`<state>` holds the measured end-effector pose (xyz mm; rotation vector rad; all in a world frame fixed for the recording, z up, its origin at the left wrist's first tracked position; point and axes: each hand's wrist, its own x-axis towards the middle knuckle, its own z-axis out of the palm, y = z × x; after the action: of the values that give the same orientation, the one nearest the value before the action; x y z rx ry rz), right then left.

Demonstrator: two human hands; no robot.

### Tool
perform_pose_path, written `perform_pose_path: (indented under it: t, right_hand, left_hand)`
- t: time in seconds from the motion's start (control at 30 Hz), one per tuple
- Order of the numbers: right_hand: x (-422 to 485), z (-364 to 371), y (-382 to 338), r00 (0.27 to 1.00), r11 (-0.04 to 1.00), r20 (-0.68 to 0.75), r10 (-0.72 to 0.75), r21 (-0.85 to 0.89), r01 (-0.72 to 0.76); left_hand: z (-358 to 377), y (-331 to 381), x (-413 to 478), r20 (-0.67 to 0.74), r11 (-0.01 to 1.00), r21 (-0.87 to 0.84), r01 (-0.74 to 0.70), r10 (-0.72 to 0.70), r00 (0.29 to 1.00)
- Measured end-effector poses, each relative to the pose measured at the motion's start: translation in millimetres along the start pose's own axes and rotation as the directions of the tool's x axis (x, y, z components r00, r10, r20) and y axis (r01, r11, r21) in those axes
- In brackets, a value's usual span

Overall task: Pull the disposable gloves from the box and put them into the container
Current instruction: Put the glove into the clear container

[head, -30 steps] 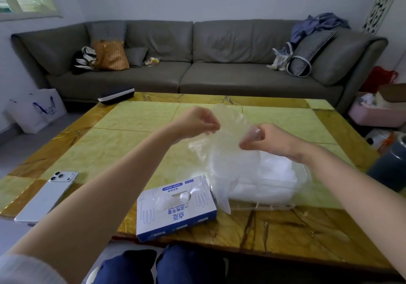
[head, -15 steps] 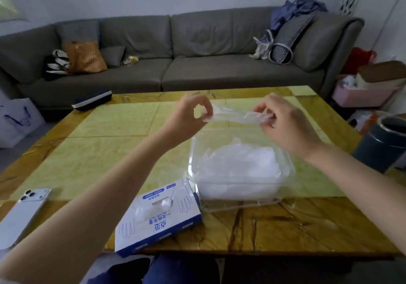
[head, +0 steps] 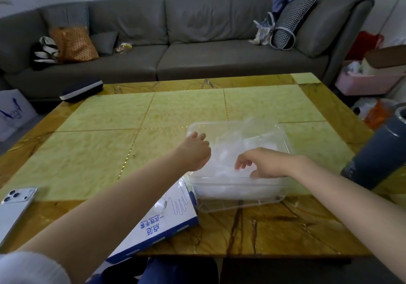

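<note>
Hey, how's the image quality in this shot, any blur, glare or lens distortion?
Head view: the wide-angle lens bows the sofa and table; light is soft and even, no hard glare; the gloves in the clear container merge into a hazy white mass; the left hand and right hand look slightly soft.

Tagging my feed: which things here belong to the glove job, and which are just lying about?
Job: glove box, clear plastic container, gloves piled in it, left hand, right hand.
Lying about: phone, dark flask, dark case, sofa.
</note>
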<state>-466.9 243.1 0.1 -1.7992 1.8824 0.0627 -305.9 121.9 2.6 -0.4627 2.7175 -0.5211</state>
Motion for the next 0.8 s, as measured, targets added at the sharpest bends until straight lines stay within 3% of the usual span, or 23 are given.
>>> perform_pose_path:
  t: [0.1, 0.2, 0.27, 0.33, 0.47, 0.8]
  right_hand:
    - [-3.1, -10.9, -1.2, 0.997, 0.998, 0.067, 0.023, 0.060, -0.027]
    - [-1.4, -16.9, -6.6, 0.974, 0.985, -0.227, -0.010, 0.165, 0.048]
    - [5.2, -12.9, -9.4, 0.937, 0.990, -0.348, -0.032, 0.115, 0.077]
    - [16.8, -3.1, -7.6, 0.969, 0.999, -0.244, -0.039, -0.034, 0.031]
    - [38.4, 13.2, 10.9, 0.988, 0.978, 0.050, 0.146, -0.158, -0.137]
    - [48.9, 16.5, 9.4, 0.968, 0.955, 0.156, 0.198, -0.253, -0.154]
  left_hand:
    - [-3.3, 1.8, 10.5, 0.064, 0.999, 0.046, 0.012, -0.015, 0.998]
    - [-8.0, 10.1, 20.5, -0.035, 0.997, -0.037, 0.066, -0.067, 0.997]
    - [-6.5, 19.0, 25.4, -0.023, 0.985, -0.146, 0.096, -0.101, 0.995]
    - [-0.9, 26.1, 29.1, 0.073, 0.980, -0.169, 0.105, -0.094, 0.993]
    - [10.5, 32.8, 35.4, 0.209, 0.985, -0.138, 0.107, -0.076, 0.975]
    - [28.7, 32.7, 34.7, 0.387, 0.924, -0.301, 0.238, -0.109, 0.915]
